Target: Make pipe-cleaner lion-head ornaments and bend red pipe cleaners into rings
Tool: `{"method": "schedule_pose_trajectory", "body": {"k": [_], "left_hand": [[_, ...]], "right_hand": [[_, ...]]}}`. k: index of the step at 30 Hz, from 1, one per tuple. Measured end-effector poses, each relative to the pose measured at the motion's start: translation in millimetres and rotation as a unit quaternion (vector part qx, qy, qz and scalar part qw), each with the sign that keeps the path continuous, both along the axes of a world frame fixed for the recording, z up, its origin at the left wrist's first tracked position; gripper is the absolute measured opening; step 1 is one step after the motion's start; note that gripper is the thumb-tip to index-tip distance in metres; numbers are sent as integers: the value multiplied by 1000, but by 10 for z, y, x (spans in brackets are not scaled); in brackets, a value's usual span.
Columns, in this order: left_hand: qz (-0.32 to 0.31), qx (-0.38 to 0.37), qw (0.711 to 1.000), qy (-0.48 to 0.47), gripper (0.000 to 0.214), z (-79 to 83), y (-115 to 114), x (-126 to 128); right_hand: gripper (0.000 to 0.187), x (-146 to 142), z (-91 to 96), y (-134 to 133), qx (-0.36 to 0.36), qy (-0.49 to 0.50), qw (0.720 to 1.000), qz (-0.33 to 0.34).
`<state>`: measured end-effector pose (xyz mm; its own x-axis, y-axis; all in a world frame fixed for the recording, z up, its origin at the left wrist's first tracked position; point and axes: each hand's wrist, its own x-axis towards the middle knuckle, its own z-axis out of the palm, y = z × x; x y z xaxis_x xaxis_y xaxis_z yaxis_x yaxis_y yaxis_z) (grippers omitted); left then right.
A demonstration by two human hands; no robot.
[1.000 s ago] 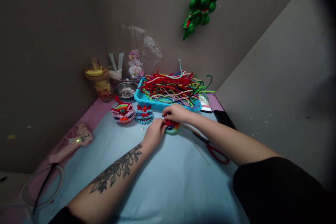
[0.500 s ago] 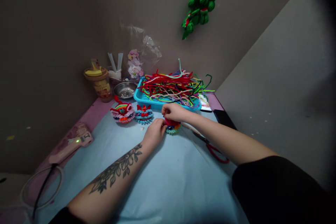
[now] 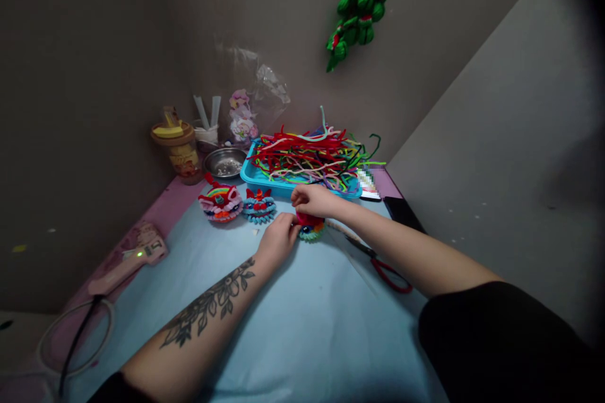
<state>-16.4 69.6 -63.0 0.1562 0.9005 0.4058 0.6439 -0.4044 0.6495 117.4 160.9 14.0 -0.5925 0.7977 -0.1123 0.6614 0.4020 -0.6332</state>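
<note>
A small pipe-cleaner lion head [image 3: 311,231], teal below with red and orange above, sits on the blue cloth between my hands. My left hand [image 3: 280,234] grips its left side with closed fingers. Just above it, my right hand [image 3: 312,201] is pinched at the top of the lion head; whatever lies between those fingertips is too small to make out. To the left stand a pink-and-red lion head [image 3: 221,203] and a blue-and-red lion head [image 3: 259,206]. Red-handled scissors [image 3: 390,276] lie under my right forearm.
A blue tray [image 3: 269,187] heaped with colourful pipe cleaners [image 3: 307,154] is behind my hands. A metal bowl [image 3: 225,164] and a lidded cup [image 3: 179,151] stand back left. A pink glue gun [image 3: 130,264] with its cord lies left. A dark phone-like slab [image 3: 401,213] is at right.
Both hands stay almost in place around the lion head. More of its red top shows beneath my right hand. The view has shifted very slightly.
</note>
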Motion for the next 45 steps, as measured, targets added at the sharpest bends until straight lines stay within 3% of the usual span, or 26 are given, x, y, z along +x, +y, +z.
{"method": "schedule_pose_trajectory", "body": {"k": [5,9,13,17,22,25,32,36,40,45], "left_hand": [[-2,0,1000,0,6,22,-7,1],[8,1,1000,-2,6,25,-12,-4],[28,14,999,-8,12,4,-14,-17],[39,39,998,-15,17,-29,-6,-28],[65,54,996,-41,17,10,-43,-56],[82,61,993,-52,14,95,-91,-126],[159,102,979,-80,13,340,-127,-379],[169,123,977,-50,10,410,-115,-467],[164,149,975,-18,9,473,-107,-557],[166,105,981,-3,12,467,-136,-531]], "right_hand": [[30,152,171,35,-34,119,992,-13],[27,412,287,-13,9,184,981,-56],[19,678,166,-202,95,111,985,-93],[26,803,-48,-471,178,-6,983,-40],[57,769,-201,-638,235,-158,959,10],[55,688,-258,-635,258,-197,946,12],[43,221,-290,-599,273,-193,940,-67],[41,6,-261,-552,274,-188,937,-103],[45,91,-275,-649,277,-159,940,-118],[25,473,-457,-951,280,-120,950,-73]]}}
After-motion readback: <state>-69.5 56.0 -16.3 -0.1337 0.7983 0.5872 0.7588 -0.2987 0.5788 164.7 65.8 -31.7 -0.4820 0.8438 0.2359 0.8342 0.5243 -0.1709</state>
